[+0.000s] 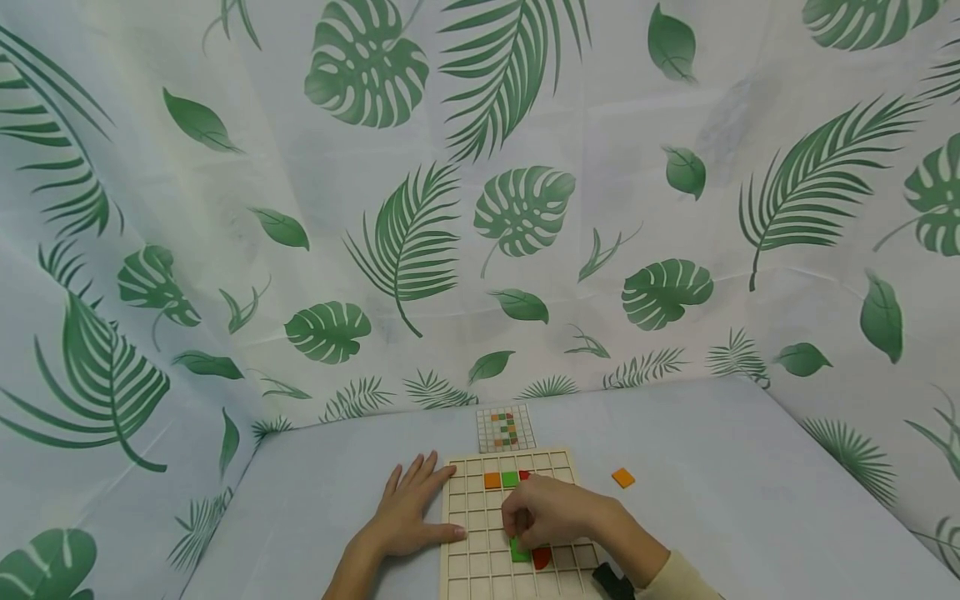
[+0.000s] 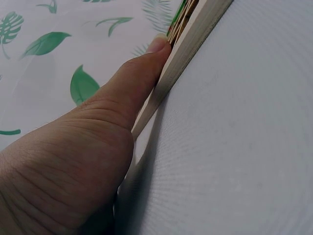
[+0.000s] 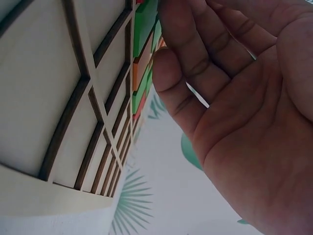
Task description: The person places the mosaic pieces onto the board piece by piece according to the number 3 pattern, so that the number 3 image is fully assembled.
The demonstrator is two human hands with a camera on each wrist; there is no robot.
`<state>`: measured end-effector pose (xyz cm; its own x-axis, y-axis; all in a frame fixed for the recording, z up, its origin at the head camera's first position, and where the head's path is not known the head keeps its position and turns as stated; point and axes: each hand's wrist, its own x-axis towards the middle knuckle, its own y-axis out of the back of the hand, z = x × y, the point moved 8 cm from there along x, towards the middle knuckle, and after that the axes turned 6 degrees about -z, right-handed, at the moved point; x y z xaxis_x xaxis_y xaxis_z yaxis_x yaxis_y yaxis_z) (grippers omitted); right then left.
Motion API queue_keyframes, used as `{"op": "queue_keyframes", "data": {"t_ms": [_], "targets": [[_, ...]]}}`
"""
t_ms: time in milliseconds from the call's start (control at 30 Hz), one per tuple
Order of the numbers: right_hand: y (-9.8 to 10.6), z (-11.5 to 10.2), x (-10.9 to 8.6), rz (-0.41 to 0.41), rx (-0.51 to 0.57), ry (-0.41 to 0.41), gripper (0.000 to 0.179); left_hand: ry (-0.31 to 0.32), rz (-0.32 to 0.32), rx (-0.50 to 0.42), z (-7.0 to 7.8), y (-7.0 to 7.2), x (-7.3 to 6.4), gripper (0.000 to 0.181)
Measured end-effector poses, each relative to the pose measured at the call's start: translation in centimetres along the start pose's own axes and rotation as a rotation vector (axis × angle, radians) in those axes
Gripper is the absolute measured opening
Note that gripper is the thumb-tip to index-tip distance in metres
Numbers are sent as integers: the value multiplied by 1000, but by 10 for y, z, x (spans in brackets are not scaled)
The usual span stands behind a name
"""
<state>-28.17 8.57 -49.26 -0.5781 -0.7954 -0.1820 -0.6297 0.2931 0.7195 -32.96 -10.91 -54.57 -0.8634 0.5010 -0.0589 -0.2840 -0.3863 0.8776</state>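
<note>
A wooden grid board (image 1: 477,567) lies on the table. My left hand (image 1: 405,517) rests flat at its left side, fingers spread; the thumb (image 2: 151,49) touches the board's edge in the left wrist view. Over the middle of the board, my right hand (image 1: 551,507) has curled fingers and pinches a green square tile (image 1: 519,553) at its far edge; the fingertip contact is partly hidden. Just right of that tile is a red piece with a rounded edge (image 1: 542,558). Farther up sit an orange tile (image 1: 492,480), a green tile (image 1: 510,479) and a partly covered red piece (image 1: 524,475).
A small pattern card (image 1: 484,440) with coloured squares lies beyond the board's far edge. One loose orange tile (image 1: 623,477) is on the white tabletop (image 1: 720,492) to the right. Leaf-printed cloth (image 1: 585,125) hangs behind. A black object (image 1: 613,582) is by my right wrist.
</note>
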Motion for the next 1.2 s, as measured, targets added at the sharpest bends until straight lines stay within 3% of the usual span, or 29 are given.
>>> {"op": "queue_keyframes", "data": {"t_ms": [500, 1200], "targets": [[-4, -2, 0, -40, 20, 14, 17, 6, 1, -7, 2, 1, -1, 105], [-8, -4, -1, -57, -31, -54, 29, 8, 2, -7, 0, 0, 0, 105]]}}
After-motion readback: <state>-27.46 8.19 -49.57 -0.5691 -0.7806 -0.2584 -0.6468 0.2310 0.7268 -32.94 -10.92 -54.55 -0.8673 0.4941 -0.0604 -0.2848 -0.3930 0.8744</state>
